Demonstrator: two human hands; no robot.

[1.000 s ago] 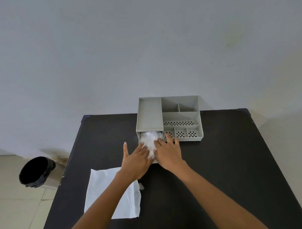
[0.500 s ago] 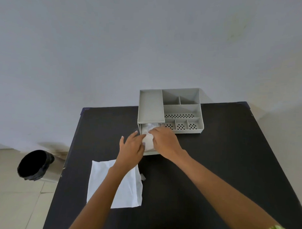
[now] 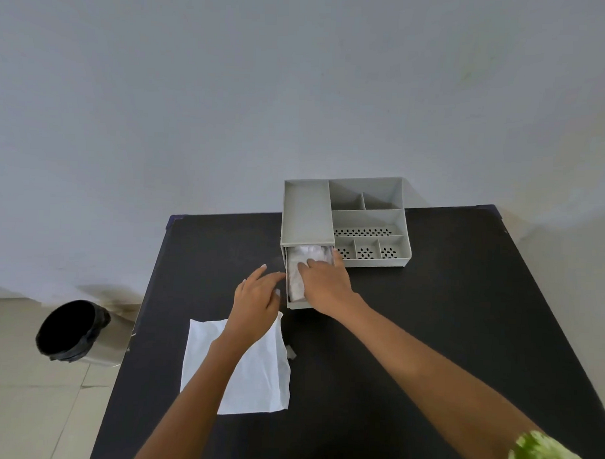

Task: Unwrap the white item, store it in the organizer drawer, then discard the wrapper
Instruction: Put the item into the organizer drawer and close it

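A grey organizer (image 3: 307, 212) stands at the far middle of the black table (image 3: 428, 319), its drawer (image 3: 300, 303) pulled out toward me. The white crumpled item (image 3: 301, 263) lies inside the drawer. My right hand (image 3: 326, 285) rests flat on the item and the drawer's right side, fingers spread, pressing down rather than gripping. My left hand (image 3: 255, 299) hovers just left of the drawer with fingers apart, holding nothing. The flat white wrapper (image 3: 255, 375) lies on the table under my left forearm.
A small grey scrap (image 3: 291, 352) lies by the wrapper's right edge. A bin with a black liner (image 3: 69, 329) stands on the floor left of the table. The organizer's top has several open compartments (image 3: 366, 228). A wall rises behind the table.
My left hand has drawn back off the white item to the left of the drawer. The right hand stays on the item, which now sits lower in the drawer.
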